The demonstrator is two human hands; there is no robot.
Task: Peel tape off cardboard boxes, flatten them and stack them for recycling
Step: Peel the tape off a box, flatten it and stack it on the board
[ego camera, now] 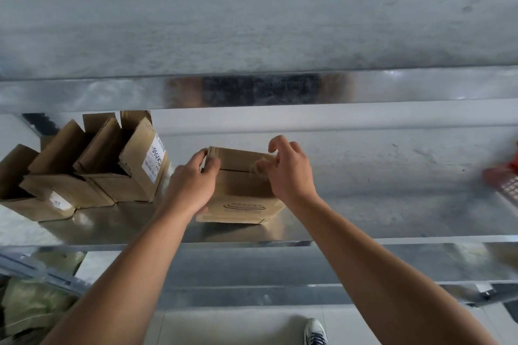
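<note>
Bare forearms (126, 274) nearest. My left hand (196, 176) gripped a corner of the small brown cardboard box (241, 196), light, stiff, I judged; my right hand (288, 173) pinched its translucent tape (259, 166).

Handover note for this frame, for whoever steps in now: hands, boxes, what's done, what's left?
Left-hand grip holds the sealed box by its top left corner, on the metal shelf.
Right-hand grip pinches the tape at the right end of the top seam.
Done: several opened boxes stand at the shelf's left, not flattened.
Left: peel this tape, flatten all, stack.
</note>
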